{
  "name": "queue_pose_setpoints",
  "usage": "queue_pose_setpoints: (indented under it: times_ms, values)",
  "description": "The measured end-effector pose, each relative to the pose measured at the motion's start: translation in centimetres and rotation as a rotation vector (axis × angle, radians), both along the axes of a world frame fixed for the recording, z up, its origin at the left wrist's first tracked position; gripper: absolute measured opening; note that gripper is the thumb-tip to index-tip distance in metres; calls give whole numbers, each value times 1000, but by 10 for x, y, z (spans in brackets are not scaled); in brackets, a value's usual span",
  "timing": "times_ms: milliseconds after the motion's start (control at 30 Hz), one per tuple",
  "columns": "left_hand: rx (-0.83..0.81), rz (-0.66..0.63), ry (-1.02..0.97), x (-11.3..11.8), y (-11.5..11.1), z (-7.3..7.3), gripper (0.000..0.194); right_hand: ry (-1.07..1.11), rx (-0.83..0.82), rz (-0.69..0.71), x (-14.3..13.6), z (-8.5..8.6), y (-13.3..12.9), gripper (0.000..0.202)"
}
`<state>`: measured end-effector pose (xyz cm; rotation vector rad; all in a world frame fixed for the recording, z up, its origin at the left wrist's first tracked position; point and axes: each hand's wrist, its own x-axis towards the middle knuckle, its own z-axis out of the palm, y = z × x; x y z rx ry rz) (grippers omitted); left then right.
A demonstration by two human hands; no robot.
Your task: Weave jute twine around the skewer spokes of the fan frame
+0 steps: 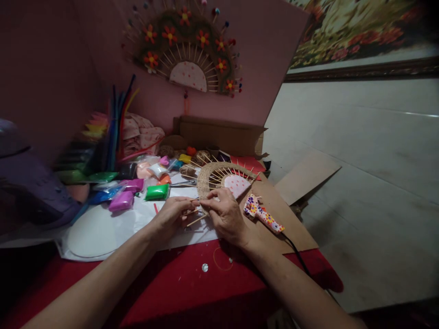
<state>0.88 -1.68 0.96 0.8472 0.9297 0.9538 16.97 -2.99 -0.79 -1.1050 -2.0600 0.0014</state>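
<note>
A half-round fan of thin sticks with a woven twine band (pixel 205 180) and a pink dotted centre (pixel 236 184) lies on the table. My left hand (pixel 174 213) is closed at the band's lower left end, its fingers around a thin wooden stick (pixel 196 221) or beside it. My right hand (pixel 224 214) presses its fingertips together on that same end of the band, close to the left fingertips. Whatever lies between the fingertips is too small to make out. A flower-patterned glue gun (pixel 263 214) rests right of the fan on brown cardboard (pixel 291 237).
Colourful clay packets (pixel 157 192) and a white oval disc (pixel 92 230) lie to the left. Scissors (pixel 183 183) and twine balls (pixel 188 171) sit behind the hands. A finished flowered fan (pixel 168 34) hangs on the wall. The red tablecloth (pixel 178 288) shows in front.
</note>
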Motion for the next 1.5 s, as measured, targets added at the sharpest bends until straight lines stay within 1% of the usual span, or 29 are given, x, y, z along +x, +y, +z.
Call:
queue_pose_setpoints:
  times_ms: [200,400,567,667,800,900,1000,1067,1167,1267,1367,1433,1500]
  values:
    - [-22,-17,8,0,3,-4,10,29,7,5,2,0,1,33]
    - [-40,2,9,0,5,-4,8,79,29,-19,4,-1,1,31]
    - [-42,-11,18,-1,7,-4,16,82,50,-67,4,-2,2,33]
    - [-30,-26,3,-1,7,-6,15,98,59,-144,8,-1,4,38]
    - [-23,-10,27,-1,9,-9,14,54,48,-307,19,5,7,45]
    - [15,3,31,-2,11,-9,12,-44,1,-430,29,11,9,48]
    - [22,54,-6,-4,12,-5,10,-181,-100,-484,39,12,10,52]
    - [-3,94,-21,-5,13,-2,10,-272,-147,-495,43,10,11,57]
    - [-27,120,-25,-6,15,0,10,-385,-139,-558,44,4,14,61]
    - [-27,123,-27,-7,16,-2,9,-457,-100,-680,43,0,20,60]
    - [24,90,-35,-6,15,-5,9,-533,-69,-762,41,0,26,52]
    - [56,73,-32,-6,13,-3,11,-573,-42,-793,39,2,29,45]
    - [51,80,-14,-6,10,1,16,-569,-3,-828,37,4,30,42]
